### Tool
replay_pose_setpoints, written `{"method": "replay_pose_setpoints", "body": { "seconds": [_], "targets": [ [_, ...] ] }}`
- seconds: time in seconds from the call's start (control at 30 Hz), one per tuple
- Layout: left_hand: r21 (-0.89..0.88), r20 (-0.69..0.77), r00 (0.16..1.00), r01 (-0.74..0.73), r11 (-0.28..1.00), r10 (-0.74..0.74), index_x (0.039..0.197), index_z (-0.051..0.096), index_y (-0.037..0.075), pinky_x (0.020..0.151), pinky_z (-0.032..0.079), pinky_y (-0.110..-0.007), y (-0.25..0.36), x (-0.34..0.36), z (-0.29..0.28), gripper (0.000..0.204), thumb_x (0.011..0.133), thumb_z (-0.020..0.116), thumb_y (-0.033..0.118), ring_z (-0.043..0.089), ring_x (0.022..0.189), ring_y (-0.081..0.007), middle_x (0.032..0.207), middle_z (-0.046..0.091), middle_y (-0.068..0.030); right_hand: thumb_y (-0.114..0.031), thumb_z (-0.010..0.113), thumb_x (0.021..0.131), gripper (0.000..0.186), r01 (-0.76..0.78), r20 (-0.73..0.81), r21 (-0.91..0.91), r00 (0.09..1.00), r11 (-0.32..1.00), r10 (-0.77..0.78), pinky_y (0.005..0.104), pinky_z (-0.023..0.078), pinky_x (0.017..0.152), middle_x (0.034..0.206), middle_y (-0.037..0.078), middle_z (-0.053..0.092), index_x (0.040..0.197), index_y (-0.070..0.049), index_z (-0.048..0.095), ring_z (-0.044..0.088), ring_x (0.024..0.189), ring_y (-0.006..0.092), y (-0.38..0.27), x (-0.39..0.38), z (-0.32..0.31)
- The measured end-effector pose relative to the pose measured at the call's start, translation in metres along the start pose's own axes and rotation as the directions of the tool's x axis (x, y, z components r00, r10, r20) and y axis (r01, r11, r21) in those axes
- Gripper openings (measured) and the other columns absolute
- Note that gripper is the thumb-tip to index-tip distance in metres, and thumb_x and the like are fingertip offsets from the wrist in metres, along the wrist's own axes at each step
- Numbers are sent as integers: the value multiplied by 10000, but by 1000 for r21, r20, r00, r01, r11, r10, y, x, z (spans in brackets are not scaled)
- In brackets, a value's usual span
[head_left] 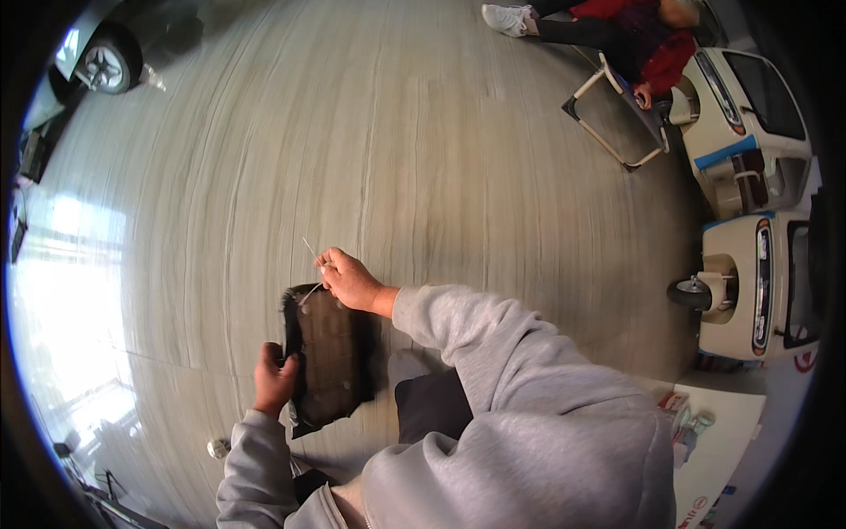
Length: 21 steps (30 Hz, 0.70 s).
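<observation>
My left hand [273,375] grips the left edge of a roughly rectangular padded piece [330,353] with ragged black edges and a brown back, held low in front of me. My right hand [344,278] is at its upper end, fingers closed on a thin white strand [307,245] that sticks up above the fingers and also runs down onto the piece. I cannot tell whether the strand is tie, wire or cord. Below and right of the piece, my dark-clad leg [427,406] shows.
A person [643,48] in red sits at the top right by a metal-framed folding seat [586,93]. Cream small vehicles [731,264] line the right side. A white table [723,458] with small items stands lower right. A car wheel [107,69] shows upper left, on the striped floor [458,176].
</observation>
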<state>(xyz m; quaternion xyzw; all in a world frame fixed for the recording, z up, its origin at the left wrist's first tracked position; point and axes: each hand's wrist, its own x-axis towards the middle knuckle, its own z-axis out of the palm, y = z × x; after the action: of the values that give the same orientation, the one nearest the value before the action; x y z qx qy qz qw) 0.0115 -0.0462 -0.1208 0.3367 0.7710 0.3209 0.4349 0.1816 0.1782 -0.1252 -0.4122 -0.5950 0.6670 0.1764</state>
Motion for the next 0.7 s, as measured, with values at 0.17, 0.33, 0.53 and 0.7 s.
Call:
{"method": "replay_pose_setpoints", "body": {
  "seconds": [0.17, 0.33, 0.53, 0.7],
  "targets": [
    [-47, -197, 976, -105, 993, 94, 1176, 520, 6, 741, 509, -317, 54, 14, -34, 425, 818, 715, 128, 611, 834, -163, 965, 632, -89, -122, 466, 1008, 124, -184, 42, 385, 982, 905, 182, 278, 480, 522, 897, 63, 598, 1026, -24, 542, 545, 609, 105, -23, 6, 2],
    [-39, -259, 964, -69, 997, 57, 1271, 477, 0, 748, 512, -306, 94, 15, -34, 512, 827, 698, 129, 625, 846, -165, 1001, 648, -104, -296, 634, 944, 334, -254, 96, 281, 967, 926, 236, 276, 524, 576, 984, 74, 615, 1080, 3, 574, 604, 768, 130, -56, 3, 26],
    [-380, -134, 988, 22, 925, -79, 1325, 393, 2, 652, 524, -281, 113, 5, -7, 531, 891, 678, 110, 626, 829, -141, 1025, 637, -115, -571, 711, 810, 699, 53, 286, -192, 958, 980, 5, 390, 510, 810, 986, 196, 631, 1003, 85, 567, 613, 914, 245, -81, -19, 50],
    [37, -342, 933, -105, 994, 111, 1332, 434, -54, 818, 534, -411, 144, -2, 15, 781, 769, 781, 361, 673, 939, -326, 1038, 649, -215, -372, 797, 757, 563, 38, 145, -145, 989, 989, -17, 416, 534, 775, 969, 208, 680, 1062, 33, 551, 689, 886, 308, -90, -15, 38]
  ]
}}
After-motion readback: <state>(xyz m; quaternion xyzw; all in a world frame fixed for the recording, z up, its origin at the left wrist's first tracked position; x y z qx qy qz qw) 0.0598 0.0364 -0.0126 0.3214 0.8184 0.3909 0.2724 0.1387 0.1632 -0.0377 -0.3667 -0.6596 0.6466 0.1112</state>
